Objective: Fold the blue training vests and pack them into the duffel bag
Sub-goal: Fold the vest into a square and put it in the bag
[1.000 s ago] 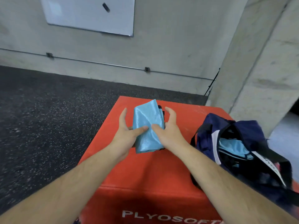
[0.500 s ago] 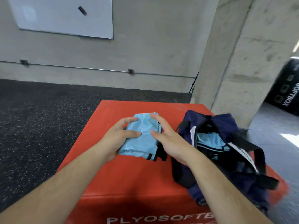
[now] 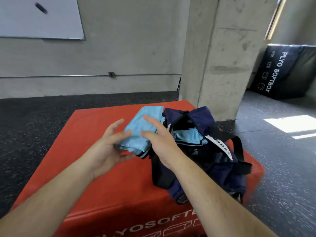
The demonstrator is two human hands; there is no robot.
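I log, largest first. Concrete pillar [image 3: 218, 57]: stands behind the worktop's far right corner. Worktop [image 3: 130, 185]: a red soft plyo box with white lettering on its near face. Whiteboard [image 3: 39, 19]: on the far wall, upper left. Black softbox [image 3: 287, 71]: on the floor far right, well apart from the worktop. Duffel bag [image 3: 213, 171]: navy, on the worktop's right half, mouth open, black straps draped over its right side. Folded vest [image 3: 142, 127]: light blue, held between both hands just left of the bag's open mouth. Packed vest [image 3: 188, 136]: same blue, lying inside the bag. Left hand [image 3: 106, 151]: thumb on top of the folded vest, lower fingers beneath it, pinching its near left corner; forefinger splayed free. Right hand [image 3: 160, 142]: thumb pressed on the folded vest's upper face, fingers arched over its right side, gripping it.
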